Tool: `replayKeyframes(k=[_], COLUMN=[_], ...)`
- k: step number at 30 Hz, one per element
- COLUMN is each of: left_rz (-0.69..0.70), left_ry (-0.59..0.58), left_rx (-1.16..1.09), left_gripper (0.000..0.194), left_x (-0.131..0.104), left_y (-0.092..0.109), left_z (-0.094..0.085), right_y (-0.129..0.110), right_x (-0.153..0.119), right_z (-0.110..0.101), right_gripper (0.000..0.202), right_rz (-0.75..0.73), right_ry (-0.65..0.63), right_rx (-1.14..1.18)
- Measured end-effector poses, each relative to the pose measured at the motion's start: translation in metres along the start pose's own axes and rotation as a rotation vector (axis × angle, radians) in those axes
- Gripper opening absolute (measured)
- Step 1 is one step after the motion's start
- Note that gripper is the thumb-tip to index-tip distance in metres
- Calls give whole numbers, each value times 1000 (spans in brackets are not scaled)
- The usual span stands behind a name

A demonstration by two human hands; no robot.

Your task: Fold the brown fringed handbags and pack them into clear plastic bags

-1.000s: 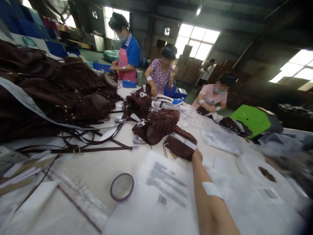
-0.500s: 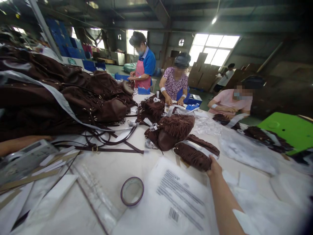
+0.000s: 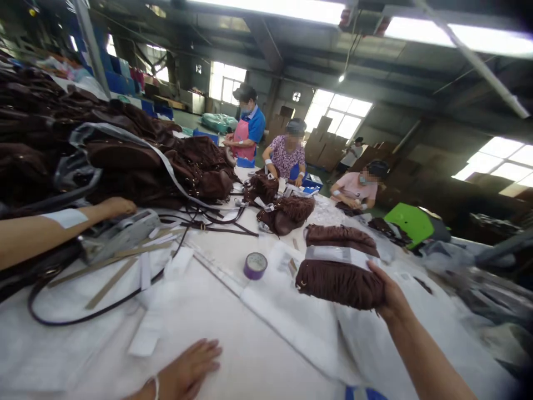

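Observation:
My right hand [image 3: 391, 291] grips the right end of a dark brown fringed bag [image 3: 339, 283]. A pale wrapping strip [image 3: 337, 255] runs across the bag's middle, and the bag is lifted in front of me, above the table. At the lower edge my left hand [image 3: 194, 364], with a light band at the wrist, is empty with fingers stretched out over the white table [image 3: 225, 339]. A purple roll of tape [image 3: 255, 265] lies between the hands. Beneath the bag is white plastic sheeting [image 3: 300, 316].
Brown bags [image 3: 200, 166] are heaped at left. Another person's hand [image 3: 119, 206] rests by a grey device [image 3: 129, 233] near cardboard strips and a looped strap [image 3: 95, 321]. More bags [image 3: 287, 214] lie ahead; several co-workers sit or stand beyond. A green panel [image 3: 408, 225] is at right.
My right hand has raised the fringed bag off the table and brought it nearer. My left hand has come into view. The other person's arm at left reaches further in.

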State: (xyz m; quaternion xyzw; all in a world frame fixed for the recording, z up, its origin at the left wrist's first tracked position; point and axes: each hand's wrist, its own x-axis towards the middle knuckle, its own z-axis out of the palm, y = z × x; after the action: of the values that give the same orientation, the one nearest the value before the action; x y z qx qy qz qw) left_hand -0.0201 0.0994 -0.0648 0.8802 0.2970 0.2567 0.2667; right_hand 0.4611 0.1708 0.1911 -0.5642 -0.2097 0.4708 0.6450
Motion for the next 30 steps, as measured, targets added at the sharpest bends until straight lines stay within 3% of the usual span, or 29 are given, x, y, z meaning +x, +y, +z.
replayKeyframes(k=[3,5,8,12,14,16,20,25,28,30], left_rz=[-178,-438,-538,-642,-706,-791,-885,-850,-756,-605], left_ry=[-36,98,64,-105,-171,-164,-21,78,161,247], left_rx=[-433,-904,-1179,-1406,-1505,-1602,-1495,-1249,-854,-452], left_gripper=[33,47,67,77,75,65,47,50,56,52], left_x=[15,22,13,-26,-42,-48,-45,-47,-47,-39], left_y=[23,38,57,80,92,101,112,111,108,112], left_z=[-27,-40,-47,-44,-43,-41,-28,-18,-33,-46], right_y=[14,36,84,151,175,188,195,227,263,280], right_x=[-86,-131,-176,-193,-185,-172,-162,-217,-250,-259], right_z=[10,15,23,37,45,50,45,36,33,31], right_gripper=[28,33,39,40,40,38,34,58,63,62], right_rz=[110,187,269,351,363,313,27,-407,-629,-624], right_ry=[-83,-144,-292,-578,-617,-592,-357,-134,-93,-102], right_rx=[-64,-97,-271,-579,-660,-742,-882,-1004,-1278,-1432])
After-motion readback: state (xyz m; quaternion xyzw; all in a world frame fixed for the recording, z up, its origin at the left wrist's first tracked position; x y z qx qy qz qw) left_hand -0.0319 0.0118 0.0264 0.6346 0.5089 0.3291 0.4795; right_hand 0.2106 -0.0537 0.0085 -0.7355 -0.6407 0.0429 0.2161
